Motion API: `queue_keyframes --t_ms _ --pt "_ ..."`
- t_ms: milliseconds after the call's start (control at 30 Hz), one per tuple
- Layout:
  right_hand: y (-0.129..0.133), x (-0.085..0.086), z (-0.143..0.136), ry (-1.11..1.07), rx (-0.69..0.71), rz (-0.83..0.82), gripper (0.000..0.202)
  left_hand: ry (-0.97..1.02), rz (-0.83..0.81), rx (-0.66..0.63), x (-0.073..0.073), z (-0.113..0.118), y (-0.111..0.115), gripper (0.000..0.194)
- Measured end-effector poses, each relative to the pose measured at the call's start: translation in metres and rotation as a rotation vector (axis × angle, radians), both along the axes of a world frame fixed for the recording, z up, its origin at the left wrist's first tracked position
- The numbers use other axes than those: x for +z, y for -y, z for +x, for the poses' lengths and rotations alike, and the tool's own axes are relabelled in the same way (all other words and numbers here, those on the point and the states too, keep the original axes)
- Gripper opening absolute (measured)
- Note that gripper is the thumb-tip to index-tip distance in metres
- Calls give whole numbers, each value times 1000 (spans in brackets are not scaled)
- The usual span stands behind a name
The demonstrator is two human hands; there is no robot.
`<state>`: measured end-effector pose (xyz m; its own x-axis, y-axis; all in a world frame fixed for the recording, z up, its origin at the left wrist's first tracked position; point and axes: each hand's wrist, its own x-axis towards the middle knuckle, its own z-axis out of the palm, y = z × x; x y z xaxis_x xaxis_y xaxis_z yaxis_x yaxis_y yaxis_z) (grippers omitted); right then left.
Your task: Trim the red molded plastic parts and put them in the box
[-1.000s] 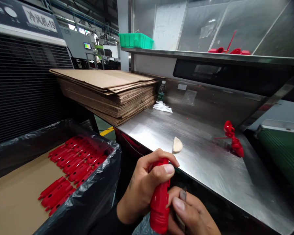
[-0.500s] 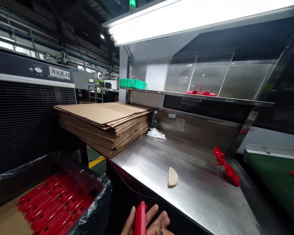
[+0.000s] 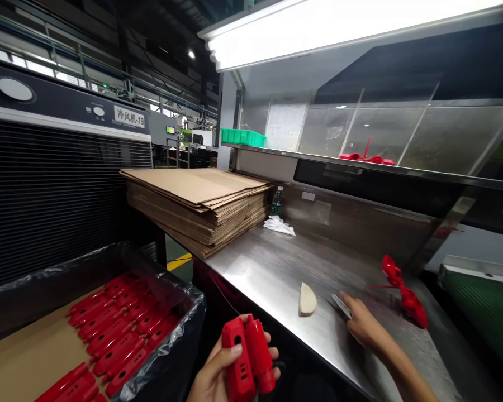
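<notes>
My left hand [image 3: 218, 365] is closed around two red plastic housings at the bottom middle. One housing [image 3: 238, 363] is flat-faced, with a round hole and small slots, and my thumb presses on it. Beside it lies a rounder, tube-like red housing [image 3: 260, 357], with fingertips behind it. Over the steel table, my right hand [image 3: 360, 321] grips a thin, silver-grey flat tool [image 3: 341, 306], whose exact kind I cannot make out. A cream half-round pad [image 3: 307, 300] lies on the table to the left of that hand. Farther right sits a red moulded piece with a thin stem [image 3: 411, 304].
A plastic-lined box [image 3: 193, 301] at lower left holds rows of red housings [image 3: 113, 329] on cardboard. Stacked cardboard sheets [image 3: 201, 206] cover the table's left end, near a bottle [image 3: 277, 201] and white gloves [image 3: 279, 225]. A green conveyor [image 3: 478, 301] runs at the right.
My right hand has come into view over the table with the silver tool. My left hand has turned, and two red housings now show in it. The view has swung slightly left.
</notes>
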<state>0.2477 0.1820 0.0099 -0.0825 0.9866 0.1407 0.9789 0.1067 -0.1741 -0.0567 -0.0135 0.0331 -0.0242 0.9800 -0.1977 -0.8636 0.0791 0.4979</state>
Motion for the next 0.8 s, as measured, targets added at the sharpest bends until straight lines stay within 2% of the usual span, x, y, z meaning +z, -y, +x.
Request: queue_keyframes --t_ms 100,267,367,433,533,633,733,767,800 --pt "-8 -9 -8 35 -60 11 52 80 74 -69 -5 -3 3 72" --pt "11 3 -45 136 -107 0 46 105 122 -133 -15 -7 1 64" --pt "22 10 -78 133 -113 -83 54 -8 232 -105 -19 -10 1 60" --pt "26 11 -96 87 -118 -100 48 -146 287 -81 -20 -13 2 58" --pt "35 9 -108 -46 -67 -61 33 -318 288 -29 -17 -17 4 59" --pt "64 5 -116 -286 14 -31 28 -364 229 24 -14 -17 5 58" --pt "117 -3 -137 -586 44 -4 37 -439 90 86 -13 -14 6 60" --pt "138 -6 -148 -684 36 39 40 -496 24 115 -14 -12 8 61" --pt "157 -7 -160 -838 -41 195 38 -571 -39 154 -14 -10 9 61"
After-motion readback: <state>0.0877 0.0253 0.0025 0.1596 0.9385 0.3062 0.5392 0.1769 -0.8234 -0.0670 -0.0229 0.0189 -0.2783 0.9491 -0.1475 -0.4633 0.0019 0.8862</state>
